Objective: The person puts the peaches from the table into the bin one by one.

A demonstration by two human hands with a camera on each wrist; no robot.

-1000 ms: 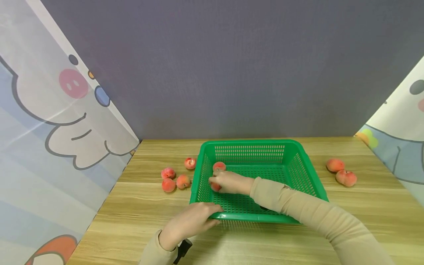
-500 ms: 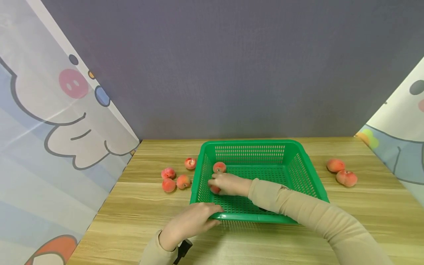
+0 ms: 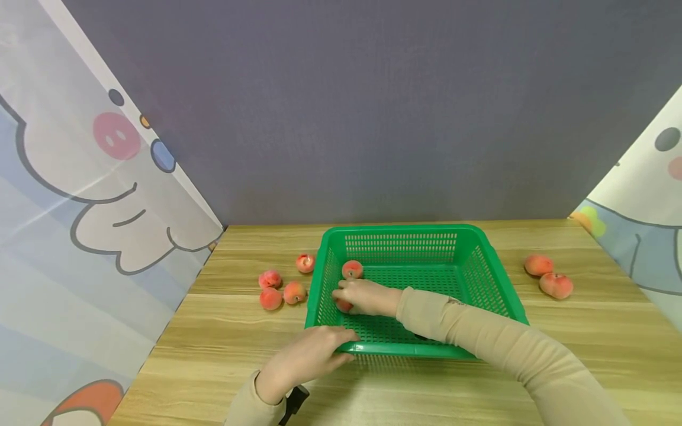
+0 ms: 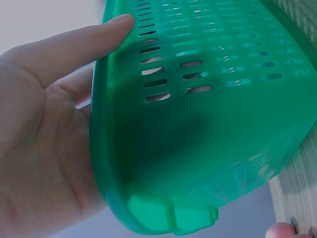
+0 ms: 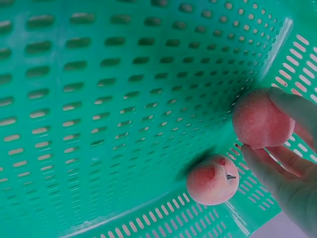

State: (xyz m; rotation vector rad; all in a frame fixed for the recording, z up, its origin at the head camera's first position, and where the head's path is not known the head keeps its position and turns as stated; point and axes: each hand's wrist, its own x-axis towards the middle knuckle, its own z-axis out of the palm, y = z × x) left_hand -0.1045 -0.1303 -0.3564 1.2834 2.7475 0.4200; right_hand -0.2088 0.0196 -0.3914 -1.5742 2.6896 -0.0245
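A green plastic basket [image 3: 415, 349] with slotted walls stands on the wooden table. At its near left corner my left hand [image 3: 309, 354] grips the rim. The left wrist view shows the thumb [image 4: 101, 38] flat on the outer wall, with the other fingers passing behind the rim. Inside the basket, by the left wall, my right hand [image 3: 366, 297] holds a peach [image 5: 261, 119] between thumb and fingers, low over the slotted floor. A second peach [image 5: 213, 181], its stem showing, lies on the basket floor just beyond the held one.
Several loose peaches, among them a red one [image 3: 271, 299] and a yellowish one [image 3: 295, 292], lie left of the basket. Two more peaches [image 3: 556, 286] touch each other on the right. A grey wall panel [image 3: 394, 118] rises behind the table [image 3: 213, 349].
My right hand has shifted slightly left and toward me inside the basket, bringing the peach along. The left hand keeps its place on the rim.
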